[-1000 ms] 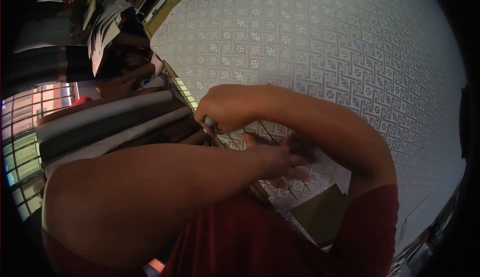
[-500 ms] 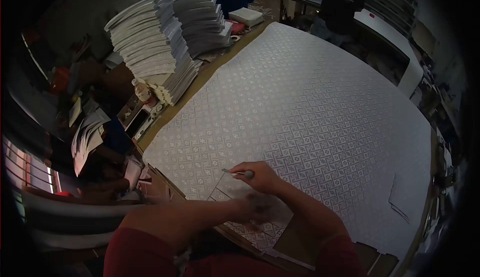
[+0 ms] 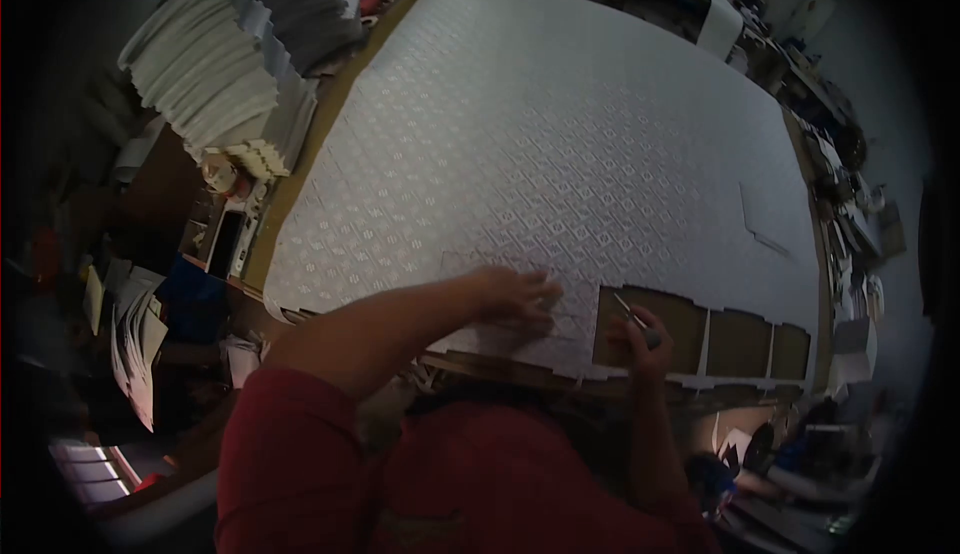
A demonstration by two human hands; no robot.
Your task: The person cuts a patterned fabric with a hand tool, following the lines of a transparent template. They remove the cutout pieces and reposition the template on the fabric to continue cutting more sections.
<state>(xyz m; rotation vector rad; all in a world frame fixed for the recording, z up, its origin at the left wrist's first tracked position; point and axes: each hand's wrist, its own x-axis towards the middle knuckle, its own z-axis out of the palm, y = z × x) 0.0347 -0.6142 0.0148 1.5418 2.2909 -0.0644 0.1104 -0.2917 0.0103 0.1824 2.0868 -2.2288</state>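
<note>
My left hand [image 3: 515, 296] lies over the patterned white sheet [image 3: 420, 154], fingers stretched out and apart. Faint straight outlines of a patterned piece [image 3: 470, 262] show around it; whether that piece is loose cannot be made out. In my right hand [image 3: 648, 342] is a small cutting knife [image 3: 625, 306] with a thin pale blade and a rounded grey handle end. The blade points up and to the left, above a brown rectangular gap [image 3: 680, 324] where the sheet has been cut out.
Two more cut-out gaps [image 3: 740, 342] run along the near right edge. Tall stacks of white sheets [image 3: 200, 64] stand at the left, with a bottle [image 3: 218, 174] and a phone [image 3: 226, 239] nearby. A cut flap [image 3: 760, 219] shows at the right.
My view has turned right and down. My right hand has moved with the knife from the sheet's surface to the cut-out gap; my left hand now lies spread on the sheet.
</note>
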